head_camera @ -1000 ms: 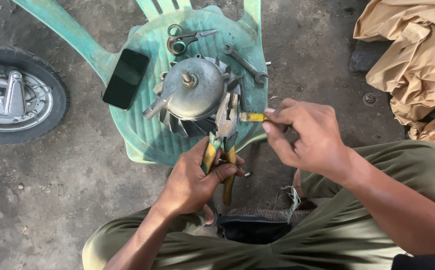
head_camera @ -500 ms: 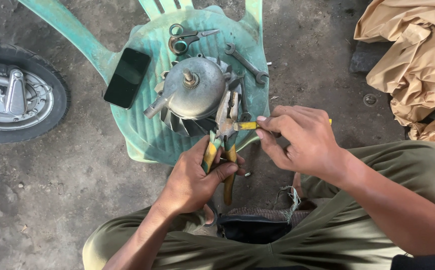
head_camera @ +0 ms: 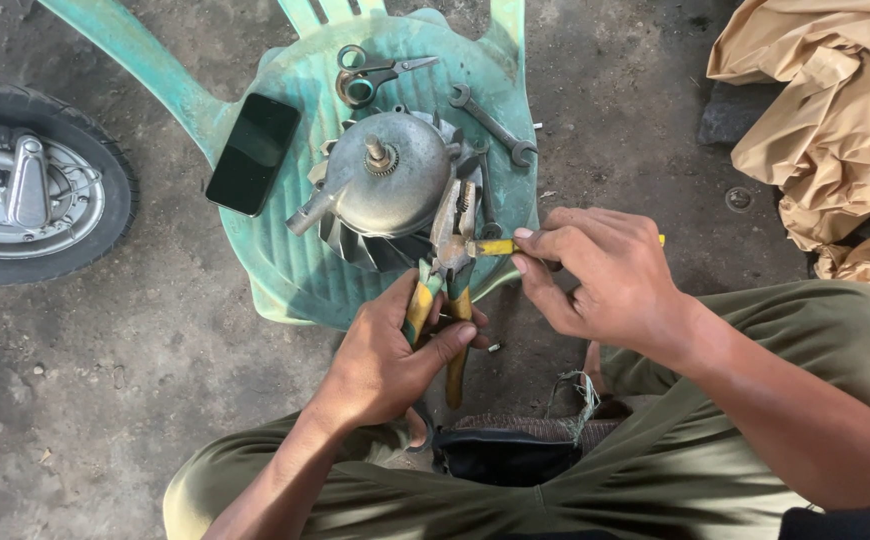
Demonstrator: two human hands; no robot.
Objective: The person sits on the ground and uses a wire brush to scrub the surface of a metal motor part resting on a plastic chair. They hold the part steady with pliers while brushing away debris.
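Item: wheel (head_camera: pixel 30 195), far left of the fingers, partly cut off by the frame edge.
Item: black phone (head_camera: pixel 253 153) on the green plastic chair (head_camera: pixel 285 260), up-left of the left fingers.
Item: finned metal housing (head_camera: pixel 385 190) on the chair, just above the fingers; scissors (head_camera: pixel 370 76) and spanner (head_camera: pixel 490 122) beyond it.
Item: left hand (head_camera: pixel 385 360), fingers wrapped tight round the pliers (head_camera: pixel 445 290); their jaws grip a yellow wire (head_camera: pixel 495 247).
Item: right hand (head_camera: pixel 605 280), fingertips pinched narrowly on the wire just right of the pliers.
Handling, as judged: steady squeeze, wire kept taut and straight, fingertips clear of the jaws.
Unclear: wire's far end hidden behind the right hand; the jaws' bite point too small to read.
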